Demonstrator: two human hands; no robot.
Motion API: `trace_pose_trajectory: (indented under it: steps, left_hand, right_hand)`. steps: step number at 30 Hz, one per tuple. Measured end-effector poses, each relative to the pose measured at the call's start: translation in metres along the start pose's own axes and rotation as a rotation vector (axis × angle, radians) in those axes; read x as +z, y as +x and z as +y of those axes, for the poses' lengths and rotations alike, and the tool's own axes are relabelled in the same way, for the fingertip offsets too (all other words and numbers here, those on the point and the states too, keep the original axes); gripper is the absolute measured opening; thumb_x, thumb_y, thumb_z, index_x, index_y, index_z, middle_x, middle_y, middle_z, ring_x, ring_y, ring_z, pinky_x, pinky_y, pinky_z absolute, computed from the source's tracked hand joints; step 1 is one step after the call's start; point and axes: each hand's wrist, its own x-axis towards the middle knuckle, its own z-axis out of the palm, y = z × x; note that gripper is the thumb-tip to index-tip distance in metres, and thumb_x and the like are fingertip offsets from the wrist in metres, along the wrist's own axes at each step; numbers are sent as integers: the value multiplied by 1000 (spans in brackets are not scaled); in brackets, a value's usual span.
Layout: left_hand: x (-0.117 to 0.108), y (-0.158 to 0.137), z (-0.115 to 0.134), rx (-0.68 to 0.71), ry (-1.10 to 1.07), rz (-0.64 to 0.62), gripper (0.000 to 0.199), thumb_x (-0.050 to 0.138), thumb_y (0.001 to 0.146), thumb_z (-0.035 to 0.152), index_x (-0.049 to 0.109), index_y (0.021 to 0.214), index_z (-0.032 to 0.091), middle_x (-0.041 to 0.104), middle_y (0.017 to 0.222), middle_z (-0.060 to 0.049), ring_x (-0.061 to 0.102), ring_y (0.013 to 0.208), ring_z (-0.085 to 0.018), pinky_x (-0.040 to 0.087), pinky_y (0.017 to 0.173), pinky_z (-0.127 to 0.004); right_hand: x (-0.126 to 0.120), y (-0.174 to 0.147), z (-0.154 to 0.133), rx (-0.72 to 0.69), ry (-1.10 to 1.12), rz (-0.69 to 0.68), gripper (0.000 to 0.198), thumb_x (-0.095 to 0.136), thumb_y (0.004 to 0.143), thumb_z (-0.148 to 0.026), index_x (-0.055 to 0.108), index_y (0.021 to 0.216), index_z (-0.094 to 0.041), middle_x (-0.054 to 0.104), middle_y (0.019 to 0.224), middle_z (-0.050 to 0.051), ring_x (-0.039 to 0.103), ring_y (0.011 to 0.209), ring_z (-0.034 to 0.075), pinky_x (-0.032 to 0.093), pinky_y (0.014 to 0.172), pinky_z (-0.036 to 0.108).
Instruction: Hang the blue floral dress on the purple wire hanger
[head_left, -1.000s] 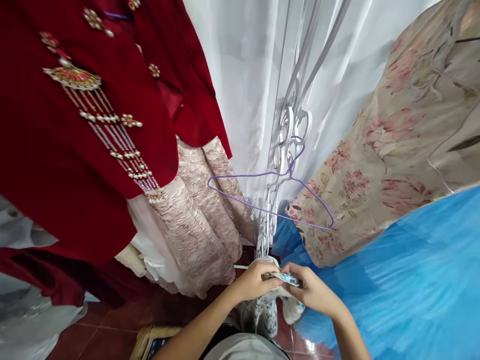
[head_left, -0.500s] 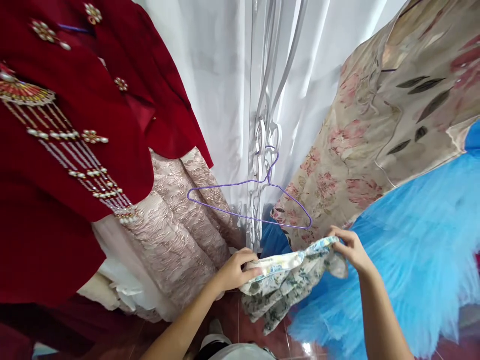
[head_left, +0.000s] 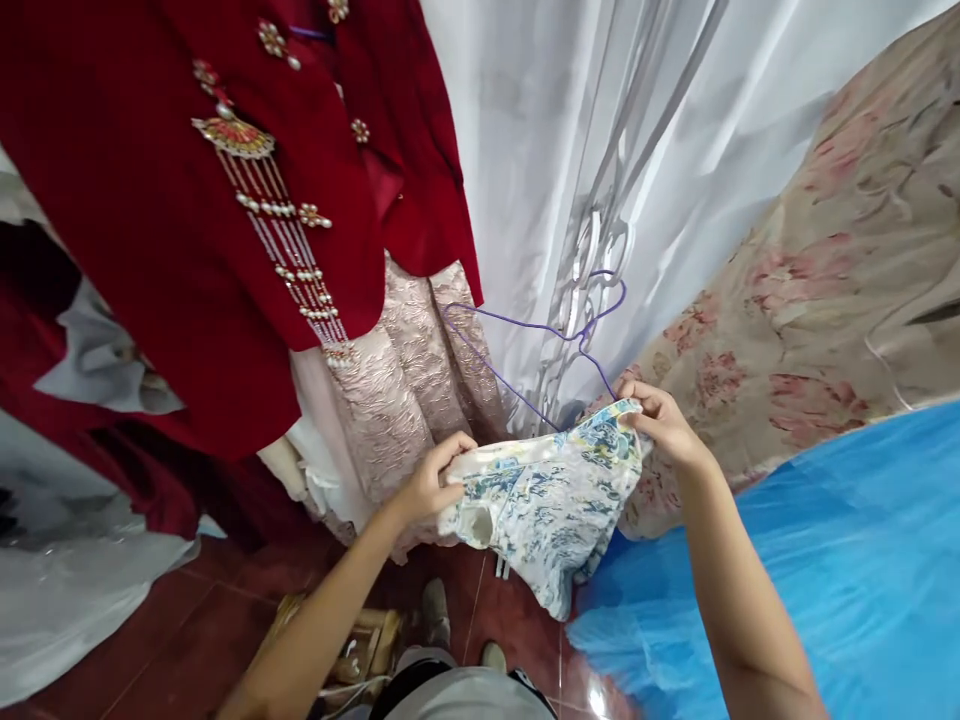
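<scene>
Stretching a printed garment (head_left: 555, 500) between two pinches, the person in front of me has its top edge up at the purple hanger (head_left: 583, 337). The left hand (head_left: 433, 482) nips one end between thumb and fingers; the right hand (head_left: 664, 425) pinches the other, thumb to the front, just beside one of the hanger's arms. Cloth hides the hanger's lower part, so I can't tell whether the wire passes behind it or inside. The step in hand, as I judge it, is spreading the edge against the wire; the next move seems to call for a firm pinch at both ends, since such limp fabric would likely fold.

It looks thin and soft, white with blue and yellow print, tapering to a drooping point. The slim wire hooks in among white rings (head_left: 592, 240). Nearby hang a smooth red jacket (head_left: 187, 250) with beaded strings (head_left: 266, 206), crinkled pink brocade (head_left: 394, 385) and feathery blue tulle (head_left: 825, 560).
</scene>
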Motion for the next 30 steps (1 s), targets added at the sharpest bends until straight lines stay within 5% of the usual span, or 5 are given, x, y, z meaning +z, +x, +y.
trace_pose_trajectory:
  steps: [6,10,21,26,30]
  left_hand:
    - [-63,35,-15,66,598,40,24,46,72,7,60,88,20,65,92,-2,58,98,-22,36,106,-43]
    - [-95,89,-17,112,821,153,26,45,69,4,59,84,21,65,93,-4,57,104,-26,33,107,-46]
    - [-118,188,8,296,544,310,35,39,70,0,64,87,16,68,91,-6,61,89,-21,47,84,-30]
    - [-123,191,4,220,465,419,49,40,82,5,60,125,18,68,112,-6,63,98,-20,49,93,-33]
    - [-128,176,6,282,465,218,56,42,86,12,52,140,20,64,111,-6,60,96,-20,48,96,-34]
  right_hand:
    - [5,-5,-8,62,-67,7,45,81,76,-49,44,77,-23,43,57,-7,35,45,8,26,43,22]
    - [9,1,-13,54,-130,-29,49,74,82,-56,40,72,-22,35,57,-8,26,47,7,18,43,21]
    - [25,11,-17,-6,-181,3,54,64,89,-61,34,67,-22,24,64,-6,22,56,9,17,50,24]
    - [24,12,-12,15,-112,25,56,66,87,-62,35,66,-21,27,63,-6,24,56,9,18,50,24]
    - [21,10,-12,30,-84,24,57,67,86,-63,34,66,-22,26,62,-6,23,55,9,16,49,24]
